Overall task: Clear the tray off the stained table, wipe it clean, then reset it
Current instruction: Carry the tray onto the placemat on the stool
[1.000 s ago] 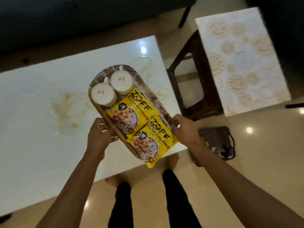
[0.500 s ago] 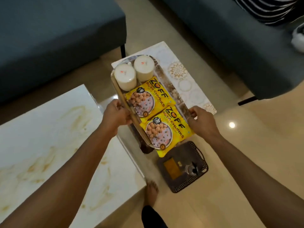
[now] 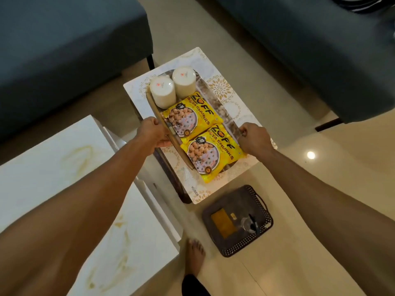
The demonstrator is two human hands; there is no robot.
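Head view: tray [image 3: 154,107] is gripped at both long rims, left hand [image 3: 152,133] curled round the wooden edge, right hand [image 3: 254,138] pinching the far rim. It is held over the small patterned desk [image 3: 224,90]; contact can't be confirmed. Two white cups [image 3: 172,86] and two yellow packets [image 3: 202,138] are carried on it. Stained desk [image 3: 64,167] lies lower left.

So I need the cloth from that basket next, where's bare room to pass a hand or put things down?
The side table is crowded: the tray covers most of it, leaving only patterned margins. Bare floor lies between it and the basket, and right of both. The stained table holds nothing in view, but it is unwiped.
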